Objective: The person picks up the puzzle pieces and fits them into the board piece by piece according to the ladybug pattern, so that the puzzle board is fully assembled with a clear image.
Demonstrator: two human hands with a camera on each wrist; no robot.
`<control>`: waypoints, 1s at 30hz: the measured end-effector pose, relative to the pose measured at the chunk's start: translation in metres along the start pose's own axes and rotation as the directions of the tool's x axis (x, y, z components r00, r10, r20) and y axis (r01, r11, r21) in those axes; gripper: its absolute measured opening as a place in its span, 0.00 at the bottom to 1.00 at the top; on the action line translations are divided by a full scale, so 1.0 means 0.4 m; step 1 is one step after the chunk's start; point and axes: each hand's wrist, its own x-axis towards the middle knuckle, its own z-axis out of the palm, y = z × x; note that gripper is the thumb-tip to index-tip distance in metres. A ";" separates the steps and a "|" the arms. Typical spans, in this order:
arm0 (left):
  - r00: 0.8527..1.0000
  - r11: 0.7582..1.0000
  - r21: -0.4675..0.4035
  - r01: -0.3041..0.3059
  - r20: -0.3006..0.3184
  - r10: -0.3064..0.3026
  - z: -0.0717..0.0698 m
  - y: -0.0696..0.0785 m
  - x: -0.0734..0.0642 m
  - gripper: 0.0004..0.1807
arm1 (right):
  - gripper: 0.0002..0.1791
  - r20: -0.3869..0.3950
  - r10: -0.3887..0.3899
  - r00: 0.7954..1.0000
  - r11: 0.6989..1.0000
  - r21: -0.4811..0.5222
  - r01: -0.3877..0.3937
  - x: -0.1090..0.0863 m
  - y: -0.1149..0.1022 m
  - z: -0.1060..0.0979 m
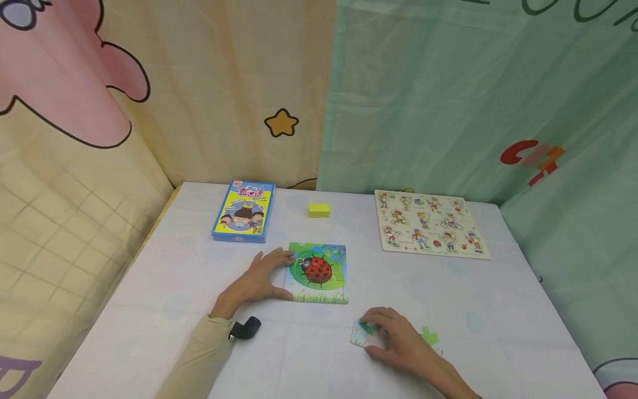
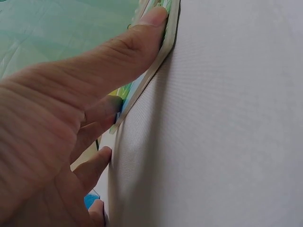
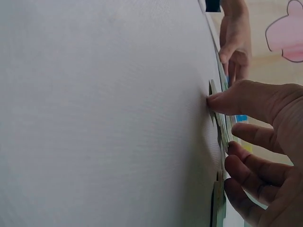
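In the head view a square ladybug jigsaw puzzle [image 1: 319, 277] lies flat on the table. My left hand [image 1: 261, 277] rests at its left side, thumb on the lower left corner and fingers on the upper left. The left wrist view shows the thumb pressing on the puzzle's edge. Lower right, my right hand [image 1: 399, 341] pinches a white and green puzzle piece [image 1: 356, 336] between thumb and fingers, low over the tabletop. Another green puzzle piece [image 1: 430, 336] lies beside that hand, partly hidden by it. The right wrist view sees these pieces edge-on.
A blue and yellow card box [image 1: 242, 213] lies at the back left of the white-covered table [image 1: 174, 343]. A small yellow block [image 1: 319, 210] is at the back middle. A pegboard with figures [image 1: 431, 224] lies at the back right. Printed curtains [image 1: 408, 100] enclose the table.
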 end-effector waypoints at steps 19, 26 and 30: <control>1.000 1.000 0.011 -0.015 -0.003 0.015 -0.002 0.004 0.000 0.46 | 0.20 0.108 -0.085 0.990 0.989 0.127 0.071 0.229 -0.078 0.030; 0.999 0.999 0.011 -0.036 -0.016 0.036 -0.001 -0.003 0.000 0.46 | 0.19 0.151 -0.085 0.985 0.993 0.092 0.072 0.323 -0.102 0.076; 1.000 1.000 0.006 -0.031 -0.004 0.031 -0.004 -0.006 -0.001 0.47 | 0.18 0.170 -0.072 0.983 0.996 0.068 0.061 0.356 -0.112 0.090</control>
